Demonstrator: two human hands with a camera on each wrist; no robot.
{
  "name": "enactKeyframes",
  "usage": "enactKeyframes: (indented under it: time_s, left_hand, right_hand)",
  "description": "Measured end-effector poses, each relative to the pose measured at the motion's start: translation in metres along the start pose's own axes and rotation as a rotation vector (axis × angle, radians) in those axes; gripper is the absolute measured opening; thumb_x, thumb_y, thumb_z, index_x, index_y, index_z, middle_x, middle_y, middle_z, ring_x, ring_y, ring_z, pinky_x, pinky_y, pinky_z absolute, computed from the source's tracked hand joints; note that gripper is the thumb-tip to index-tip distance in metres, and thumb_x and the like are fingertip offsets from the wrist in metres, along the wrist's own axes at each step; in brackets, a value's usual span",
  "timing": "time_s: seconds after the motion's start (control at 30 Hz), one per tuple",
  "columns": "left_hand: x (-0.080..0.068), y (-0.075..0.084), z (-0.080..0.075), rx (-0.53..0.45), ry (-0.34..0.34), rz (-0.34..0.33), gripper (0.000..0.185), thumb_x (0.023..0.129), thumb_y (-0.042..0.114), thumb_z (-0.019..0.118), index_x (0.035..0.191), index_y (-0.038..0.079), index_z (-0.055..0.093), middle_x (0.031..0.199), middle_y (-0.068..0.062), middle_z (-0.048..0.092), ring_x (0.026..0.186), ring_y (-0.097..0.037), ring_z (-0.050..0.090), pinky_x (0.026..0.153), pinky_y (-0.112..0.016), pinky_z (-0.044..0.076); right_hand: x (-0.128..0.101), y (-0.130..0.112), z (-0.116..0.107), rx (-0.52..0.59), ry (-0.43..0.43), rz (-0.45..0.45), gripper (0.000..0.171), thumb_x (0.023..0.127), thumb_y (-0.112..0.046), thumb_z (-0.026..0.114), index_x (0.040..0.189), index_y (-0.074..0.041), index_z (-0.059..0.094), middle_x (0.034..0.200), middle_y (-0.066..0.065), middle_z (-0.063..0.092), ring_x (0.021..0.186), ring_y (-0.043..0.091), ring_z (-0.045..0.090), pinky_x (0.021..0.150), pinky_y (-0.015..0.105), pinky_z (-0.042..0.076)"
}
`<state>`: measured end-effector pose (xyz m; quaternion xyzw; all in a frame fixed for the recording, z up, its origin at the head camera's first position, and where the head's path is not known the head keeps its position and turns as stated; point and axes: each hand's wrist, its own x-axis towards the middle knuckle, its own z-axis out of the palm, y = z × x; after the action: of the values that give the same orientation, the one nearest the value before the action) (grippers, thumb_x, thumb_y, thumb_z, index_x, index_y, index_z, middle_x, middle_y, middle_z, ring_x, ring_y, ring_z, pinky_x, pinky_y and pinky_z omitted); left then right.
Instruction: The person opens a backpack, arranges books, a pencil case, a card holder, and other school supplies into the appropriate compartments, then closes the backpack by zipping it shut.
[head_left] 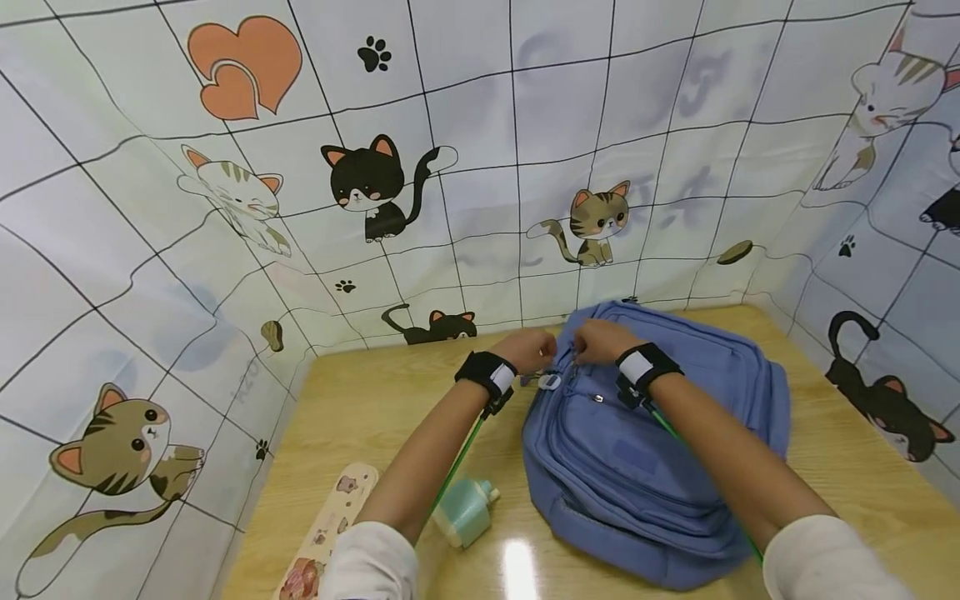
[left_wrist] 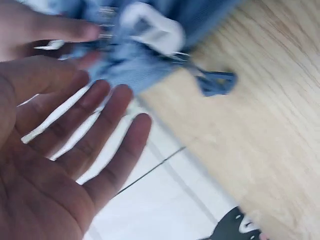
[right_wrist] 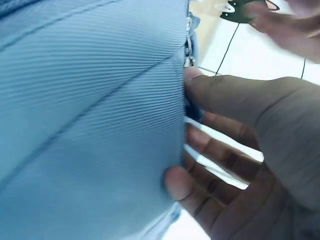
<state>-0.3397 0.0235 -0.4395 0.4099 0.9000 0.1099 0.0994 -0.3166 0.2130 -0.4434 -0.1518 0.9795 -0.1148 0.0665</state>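
Observation:
A blue backpack (head_left: 637,454) lies on the wooden table, its top toward the patterned backdrop. My right hand (head_left: 603,340) is at its upper left edge. In the right wrist view, the thumb and fingers (right_wrist: 220,160) close round the fabric edge beside a metal zipper (right_wrist: 189,45). My left hand (head_left: 528,350) is just left of it, next to the bag's edge. Its fingers (left_wrist: 105,125) are spread and loosely extended in the left wrist view, holding nothing. A white round tag (left_wrist: 152,30) and a small blue loop (left_wrist: 220,82) hang from the bag near this hand.
A pale teal bottle-like container (head_left: 465,510) stands left of the backpack. Farther left lies a long cream case (head_left: 322,533) with bear prints, partly behind the left sleeve. A cat-printed sheet (head_left: 480,167) surrounds the table (head_left: 390,400) at the back and sides.

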Motion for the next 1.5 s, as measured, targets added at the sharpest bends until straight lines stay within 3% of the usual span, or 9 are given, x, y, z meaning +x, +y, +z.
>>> enactKeyframes:
  time_s: [0.2,0.37,0.5,0.63,0.8,0.9,1.03,1.3,1.5]
  left_hand:
    - [0.033,-0.007,0.046,0.134,0.027,-0.037,0.032,0.098,0.017,0.053,0.130,0.014,0.054,0.129,-0.001,0.056,0.115,-0.018,0.057,0.096,-0.027,0.045]
    - [0.042,0.001,0.058,0.255,0.109,-0.048,0.027,0.099,0.020,0.051,0.125,0.018,0.057,0.126,0.002,0.055,0.111,-0.021,0.056,0.095,-0.028,0.046]
    - [0.049,0.004,0.059,0.313,0.163,-0.022,0.018,0.097,0.026,0.054,0.113,0.021,0.063,0.110,0.002,0.055,0.095,-0.016,0.054,0.077,-0.026,0.048]
    - [0.045,-0.001,0.059,0.303,0.181,0.010,0.011,0.096,0.028,0.057,0.101,0.026,0.066,0.099,0.003,0.052,0.085,-0.014,0.048,0.066,-0.024,0.044]
    - [0.042,-0.006,0.060,0.273,0.174,0.060,0.008,0.094,0.031,0.058,0.094,0.027,0.065,0.107,0.004,0.051,0.090,-0.013,0.047,0.067,-0.024,0.043]
    - [0.041,-0.009,0.061,0.270,0.189,0.081,0.012,0.094,0.036,0.057,0.096,0.028,0.065,0.111,0.004,0.051,0.093,-0.013,0.048,0.067,-0.025,0.045]
    - [0.036,-0.012,0.061,0.319,0.219,0.107,0.014,0.096,0.033,0.055,0.098,0.028,0.067,0.105,0.003,0.053,0.091,-0.014,0.048,0.067,-0.024,0.045]
    - [0.015,-0.004,0.053,0.412,0.173,0.115,0.014,0.098,0.027,0.052,0.093,0.025,0.064,0.089,0.002,0.052,0.080,-0.015,0.047,0.060,-0.025,0.041]
    - [0.002,0.005,0.051,0.500,0.167,0.156,0.016,0.099,0.029,0.050,0.100,0.026,0.065,0.092,0.004,0.057,0.084,-0.014,0.052,0.063,-0.027,0.045]
  right_hand:
    - [0.007,0.007,0.021,0.103,0.025,0.010,0.021,0.081,-0.021,0.075,0.095,-0.005,0.070,0.093,0.009,0.067,0.082,0.021,0.062,0.071,0.038,0.050]
    - [0.013,0.017,0.030,0.130,0.061,0.009,0.019,0.080,-0.018,0.075,0.091,-0.005,0.068,0.090,0.009,0.063,0.079,0.021,0.059,0.068,0.035,0.047]
    - [0.012,0.028,0.030,0.137,0.074,0.024,0.022,0.079,-0.018,0.075,0.095,-0.004,0.069,0.095,0.011,0.064,0.083,0.023,0.060,0.071,0.038,0.049]
    - [0.013,0.031,0.032,0.148,0.081,0.025,0.023,0.080,-0.020,0.075,0.096,-0.005,0.070,0.097,0.011,0.065,0.086,0.024,0.061,0.074,0.039,0.051]
    - [0.010,0.027,0.028,0.162,0.061,0.035,0.024,0.082,-0.018,0.073,0.099,-0.003,0.069,0.099,0.013,0.067,0.089,0.026,0.062,0.075,0.041,0.051]
    - [0.008,0.022,0.025,0.171,0.052,0.022,0.032,0.082,-0.015,0.073,0.111,-0.003,0.067,0.105,0.015,0.066,0.095,0.029,0.062,0.079,0.043,0.050]
    - [0.006,0.017,0.024,0.156,0.051,-0.006,0.039,0.082,-0.013,0.072,0.119,-0.005,0.065,0.111,0.016,0.065,0.102,0.031,0.061,0.085,0.045,0.050]
    - [0.005,0.015,0.022,0.176,0.050,-0.028,0.030,0.082,-0.010,0.072,0.112,-0.007,0.070,0.112,0.014,0.064,0.103,0.032,0.059,0.088,0.045,0.049]
    - [0.003,0.017,0.023,0.189,0.060,-0.025,0.031,0.082,-0.010,0.072,0.113,-0.006,0.070,0.113,0.015,0.065,0.104,0.033,0.060,0.088,0.046,0.049]
